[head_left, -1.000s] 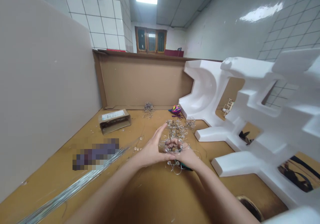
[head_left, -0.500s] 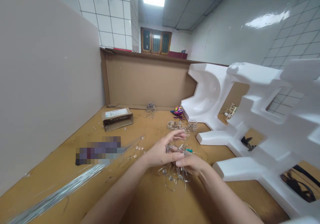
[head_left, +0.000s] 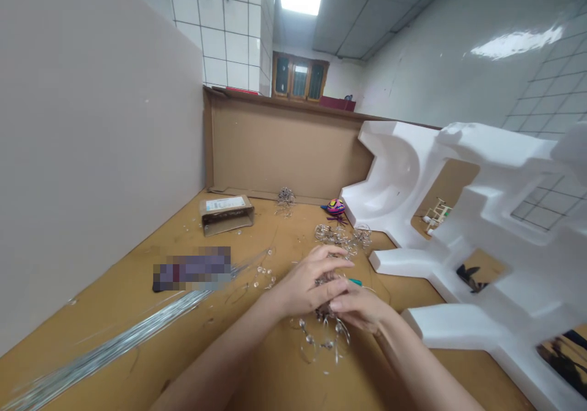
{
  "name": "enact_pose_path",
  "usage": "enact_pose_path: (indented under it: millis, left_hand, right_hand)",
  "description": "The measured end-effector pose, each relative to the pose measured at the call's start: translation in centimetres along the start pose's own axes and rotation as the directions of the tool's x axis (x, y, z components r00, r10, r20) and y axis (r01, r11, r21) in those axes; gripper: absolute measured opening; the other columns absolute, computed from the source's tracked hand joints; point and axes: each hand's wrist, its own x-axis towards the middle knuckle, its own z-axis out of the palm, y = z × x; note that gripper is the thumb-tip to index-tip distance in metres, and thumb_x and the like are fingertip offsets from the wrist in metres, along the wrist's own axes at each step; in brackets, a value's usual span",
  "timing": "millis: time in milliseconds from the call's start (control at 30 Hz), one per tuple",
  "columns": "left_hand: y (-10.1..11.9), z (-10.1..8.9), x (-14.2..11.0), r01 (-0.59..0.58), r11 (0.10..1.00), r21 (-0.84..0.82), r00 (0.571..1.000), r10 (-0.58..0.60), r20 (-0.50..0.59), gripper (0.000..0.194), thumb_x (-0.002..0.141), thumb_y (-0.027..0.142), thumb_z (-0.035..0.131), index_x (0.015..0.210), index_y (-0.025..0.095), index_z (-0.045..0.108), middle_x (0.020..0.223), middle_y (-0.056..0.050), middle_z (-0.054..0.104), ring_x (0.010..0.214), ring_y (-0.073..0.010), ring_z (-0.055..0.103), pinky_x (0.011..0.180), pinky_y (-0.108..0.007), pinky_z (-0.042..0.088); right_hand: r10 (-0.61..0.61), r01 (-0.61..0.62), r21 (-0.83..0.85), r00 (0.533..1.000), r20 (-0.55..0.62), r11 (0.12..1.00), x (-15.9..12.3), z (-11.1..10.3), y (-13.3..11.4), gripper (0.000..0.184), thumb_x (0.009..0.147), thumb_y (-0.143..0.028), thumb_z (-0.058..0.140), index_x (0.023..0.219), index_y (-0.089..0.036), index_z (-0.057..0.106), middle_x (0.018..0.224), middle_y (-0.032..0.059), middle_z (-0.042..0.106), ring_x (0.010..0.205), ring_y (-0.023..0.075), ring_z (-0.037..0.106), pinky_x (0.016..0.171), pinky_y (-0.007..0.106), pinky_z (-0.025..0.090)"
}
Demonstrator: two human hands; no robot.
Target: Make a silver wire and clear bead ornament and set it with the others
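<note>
My left hand (head_left: 307, 282) and my right hand (head_left: 360, 307) meet over the brown tabletop (head_left: 257, 374), both closed around a tangle of thin silver wire strung with clear beads (head_left: 323, 334). Wire loops and beads hang below my fingers onto the table. A teal-handled tool (head_left: 355, 282) pokes out just behind my right hand. More finished wire-and-bead clusters (head_left: 342, 235) lie a little farther back.
A bundle of straight silver wires (head_left: 114, 350) lies at the left. A small cardboard box (head_left: 227, 213), another wire cluster (head_left: 285, 197) and a colourful toy (head_left: 336, 207) sit near the cardboard back wall (head_left: 284, 148). Large white foam packing (head_left: 481, 227) fills the right. Loose beads (head_left: 263, 273) are scattered.
My left hand has folded down from an upright, spread pose onto the wire piece. Both hands have lowered it toward the table, and the view has shifted left.
</note>
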Motion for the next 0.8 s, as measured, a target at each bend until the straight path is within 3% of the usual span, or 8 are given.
enact_pose_path:
  millis: [167, 333, 433, 500, 567, 633, 667, 800]
  left_hand:
    - [0.5, 0.9, 0.1, -0.051, 0.998, 0.045, 0.993, 0.046, 0.107, 0.034, 0.090, 0.027, 0.033, 0.108, 0.017, 0.060, 0.109, -0.007, 0.061, 0.103, -0.0173, 0.053, 0.093, -0.031, 0.038]
    - [-0.7, 1.5, 0.2, 0.049, 0.995, -0.085, 0.997, -0.054, -0.053, 0.035, 0.091, 0.031, 0.032, 0.100, 0.016, 0.062, 0.106, -0.008, 0.062, 0.104, -0.0181, 0.053, 0.094, -0.032, 0.038]
    - [-2.2, 2.2, 0.1, 0.166, 0.916, -0.366, 0.955, -0.242, -0.171, 0.042, 0.085, 0.040, 0.044, 0.121, 0.019, 0.046, 0.127, -0.010, 0.048, 0.117, -0.0215, 0.045, 0.100, -0.037, 0.034]
    - [-3.1, 2.9, 0.1, 0.236, 0.783, -0.576, 0.938, -0.338, -0.076, 0.070, 0.075, 0.042, 0.060, 0.134, 0.021, 0.028, 0.134, -0.013, 0.041, 0.120, -0.0245, 0.043, 0.099, -0.040, 0.035]
    - [-3.6, 3.7, 0.1, 0.291, 0.685, -0.668, 0.929, -0.368, 0.027, 0.093, 0.061, 0.035, 0.075, 0.136, 0.020, 0.021, 0.132, -0.015, 0.043, 0.117, -0.0269, 0.045, 0.097, -0.041, 0.036]
    - [-3.7, 4.6, 0.2, 0.338, 0.588, -0.735, 0.909, -0.406, 0.092, 0.098, 0.056, 0.029, 0.079, 0.135, 0.020, 0.022, 0.127, -0.016, 0.049, 0.111, -0.0271, 0.051, 0.094, -0.041, 0.039]
    - [-3.7, 5.0, 0.3, 0.345, 0.538, -0.769, 0.898, -0.429, 0.103, 0.098, 0.055, 0.027, 0.079, 0.134, 0.019, 0.023, 0.123, -0.016, 0.052, 0.107, -0.0264, 0.054, 0.092, -0.041, 0.040]
    - [-3.4, 5.8, 0.6, 0.256, 0.390, -0.884, 0.866, -0.500, 0.031, 0.092, 0.050, 0.022, 0.081, 0.127, 0.018, 0.032, 0.113, -0.012, 0.059, 0.097, -0.0211, 0.059, 0.087, -0.035, 0.043]
  right_hand:
    - [0.079, -0.077, -0.174, 0.997, 0.003, 0.982, -0.4, -0.5, -0.8, 0.037, 0.054, -0.024, 0.076, 0.088, -0.015, 0.065, 0.092, 0.0056, 0.064, 0.092, 0.0197, 0.058, 0.085, 0.037, 0.043]
    - [0.033, -0.047, -0.148, 0.995, -0.094, 0.988, -0.1, 0.2, -0.2, 0.040, 0.057, -0.025, 0.074, 0.094, -0.016, 0.063, 0.092, 0.0046, 0.063, 0.088, 0.0183, 0.058, 0.081, 0.034, 0.044]
    - [-0.103, 0.101, -0.022, 0.975, -0.194, 0.995, 0.5, 0.4, -0.5, 0.033, 0.064, -0.027, 0.069, 0.095, -0.019, 0.060, 0.087, 0.0027, 0.063, 0.080, 0.0167, 0.060, 0.075, 0.032, 0.046]
    - [-0.220, 0.241, 0.016, 0.909, -0.354, 0.970, 0.9, 0.2, -1.2, 0.027, 0.068, -0.030, 0.066, 0.092, -0.019, 0.059, 0.083, 0.0024, 0.062, 0.073, 0.0159, 0.059, 0.069, 0.030, 0.047]
    - [-0.330, 0.384, -0.022, 0.762, -0.557, 0.923, 1.3, -0.1, -1.9, 0.026, 0.068, -0.034, 0.066, 0.088, -0.018, 0.059, 0.080, 0.0021, 0.061, 0.068, 0.0147, 0.058, 0.063, 0.027, 0.047]
    - [-0.406, 0.482, -0.089, 0.609, -0.681, 0.872, 1.6, -0.4, -2.4, 0.028, 0.067, -0.036, 0.066, 0.088, -0.019, 0.059, 0.079, 0.0011, 0.061, 0.067, 0.0141, 0.057, 0.061, 0.026, 0.047]
    - [-0.431, 0.509, -0.115, 0.562, -0.706, 0.853, 1.8, -0.6, -2.6, 0.028, 0.067, -0.037, 0.066, 0.088, -0.020, 0.059, 0.080, 0.0005, 0.060, 0.068, 0.0143, 0.057, 0.062, 0.026, 0.047]
    - [-0.457, 0.530, -0.137, 0.538, -0.708, 0.837, 2.5, -0.8, -2.7, 0.023, 0.069, -0.037, 0.064, 0.086, -0.022, 0.059, 0.080, -0.0010, 0.060, 0.069, 0.0149, 0.058, 0.064, 0.028, 0.048]
